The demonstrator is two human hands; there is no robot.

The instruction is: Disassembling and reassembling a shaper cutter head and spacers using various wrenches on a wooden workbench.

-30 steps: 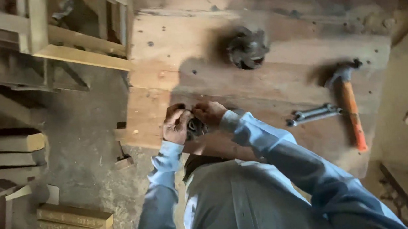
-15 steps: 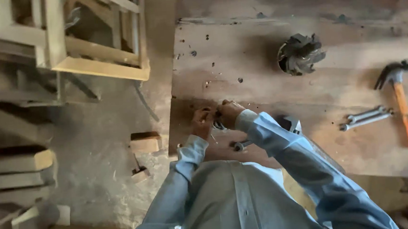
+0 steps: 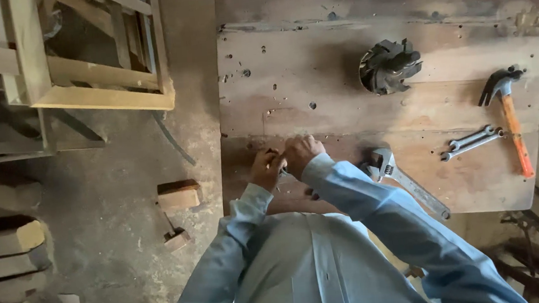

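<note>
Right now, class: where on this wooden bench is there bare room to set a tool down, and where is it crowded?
Free: the board stretch between the left edge of the bench and the toothed cutter head, and the patch between the cutter head and adjustable wrench. Crowded: the right end, with the hammer and paired spanners, and the near edge by the left hand and right hand.

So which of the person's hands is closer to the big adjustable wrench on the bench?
The right hand. It sits just left of the wrench head, with its sleeve running alongside. The left hand is pressed against the right hand's far side, further from the wrench.
</note>
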